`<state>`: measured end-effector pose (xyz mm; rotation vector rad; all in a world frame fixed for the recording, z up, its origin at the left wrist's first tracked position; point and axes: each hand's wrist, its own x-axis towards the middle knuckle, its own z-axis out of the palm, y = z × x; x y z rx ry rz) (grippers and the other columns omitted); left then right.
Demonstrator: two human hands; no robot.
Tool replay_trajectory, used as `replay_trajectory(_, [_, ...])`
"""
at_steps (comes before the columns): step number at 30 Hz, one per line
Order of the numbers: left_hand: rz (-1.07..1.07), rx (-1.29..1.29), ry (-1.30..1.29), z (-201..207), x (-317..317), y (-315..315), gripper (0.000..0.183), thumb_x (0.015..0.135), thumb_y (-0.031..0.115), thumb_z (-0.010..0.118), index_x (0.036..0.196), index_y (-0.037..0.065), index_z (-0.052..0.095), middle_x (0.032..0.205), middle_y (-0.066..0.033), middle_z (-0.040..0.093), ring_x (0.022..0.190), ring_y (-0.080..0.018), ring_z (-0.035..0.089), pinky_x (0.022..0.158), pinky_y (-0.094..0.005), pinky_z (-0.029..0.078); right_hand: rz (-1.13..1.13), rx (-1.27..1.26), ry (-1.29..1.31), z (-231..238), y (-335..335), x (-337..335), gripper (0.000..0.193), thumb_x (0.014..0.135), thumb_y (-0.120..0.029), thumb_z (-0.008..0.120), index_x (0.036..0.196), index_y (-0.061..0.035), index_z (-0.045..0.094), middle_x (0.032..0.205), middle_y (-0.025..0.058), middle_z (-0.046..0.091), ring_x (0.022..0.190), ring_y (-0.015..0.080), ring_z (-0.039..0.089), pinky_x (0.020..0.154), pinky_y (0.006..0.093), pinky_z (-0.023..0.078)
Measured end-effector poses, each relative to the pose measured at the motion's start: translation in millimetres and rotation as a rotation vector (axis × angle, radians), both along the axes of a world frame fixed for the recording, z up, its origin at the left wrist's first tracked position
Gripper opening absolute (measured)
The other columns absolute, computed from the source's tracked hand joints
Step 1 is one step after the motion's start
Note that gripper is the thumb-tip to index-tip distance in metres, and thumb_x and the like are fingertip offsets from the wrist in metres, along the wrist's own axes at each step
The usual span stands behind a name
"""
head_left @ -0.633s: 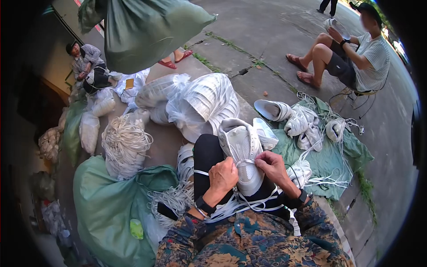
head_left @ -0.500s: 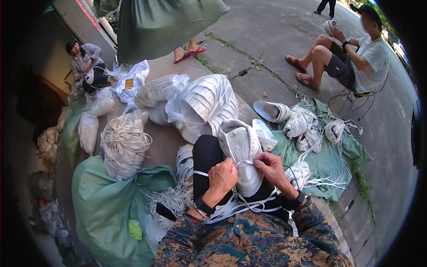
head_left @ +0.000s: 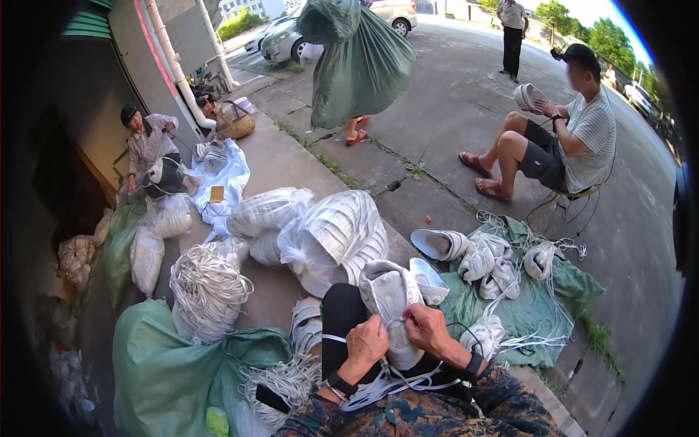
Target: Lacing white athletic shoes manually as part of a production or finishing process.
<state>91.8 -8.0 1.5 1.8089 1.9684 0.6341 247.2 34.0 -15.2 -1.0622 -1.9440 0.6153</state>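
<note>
The bulging dark-green sack (head_left: 364, 73) has been carried farther off across the grey concrete yard (head_left: 451, 95). A flat white lace (head_left: 395, 320) is pinched by the left hand (head_left: 368, 340) and the right hand (head_left: 428, 327) across a white mesh shoe (head_left: 384, 288) propped on a black-trousered lap (head_left: 339, 312).

Daylit, cracked concrete paving (head_left: 455, 80) spreads from one to four o'clock, trees (head_left: 593, 42) at two; a grey wall (head_left: 182, 28) with a white drainpipe (head_left: 172, 58) stands toward eleven, a dark opening (head_left: 76, 95) at ten.

Woven basket (head_left: 237, 127) near white drainpipe (head_left: 170, 54); silver car (head_left: 279, 48); green trees (head_left: 593, 41)
</note>
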Motion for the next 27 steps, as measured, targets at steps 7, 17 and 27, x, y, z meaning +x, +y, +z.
replay_trajectory(7, [-0.005,0.009,0.018,-2,-2,4,0.015,0.079,0.017,0.050,0.076,0.002,0.053,0.072,-0.0219,0.060,0.069,-0.0414,0.059,0.062,-0.0507,0.045,0.001,-0.305,0.131,0,2,3,0.011,0.072,-0.004,0.056,0.081,0.0011,0.059,0.066,0.0131,0.059,0.057,0.0209,0.058,0.053,0.0308,0.046])
replay_trajectory(17, [0.044,0.022,-0.079,-11,-9,0,0.020,0.077,0.021,0.056,0.073,0.001,0.058,0.069,-0.0225,0.059,0.069,-0.0414,0.059,0.062,-0.0479,0.046,0.108,0.018,-0.143,1,5,5,0.020,0.070,-0.002,0.052,0.091,-0.0027,0.051,0.073,0.0161,0.059,0.068,0.0350,0.059,0.057,0.0412,0.047])
replay_trajectory(27, [0.018,0.012,0.027,-12,-3,3,0.018,0.078,0.019,0.050,0.074,0.003,0.055,0.069,-0.0246,0.059,0.069,-0.0440,0.058,0.064,-0.0528,0.045,0.068,-0.111,-0.099,1,9,4,0.014,0.072,-0.005,0.054,0.087,-0.0052,0.053,0.069,0.0166,0.057,0.068,0.0352,0.059,0.058,0.0424,0.047])
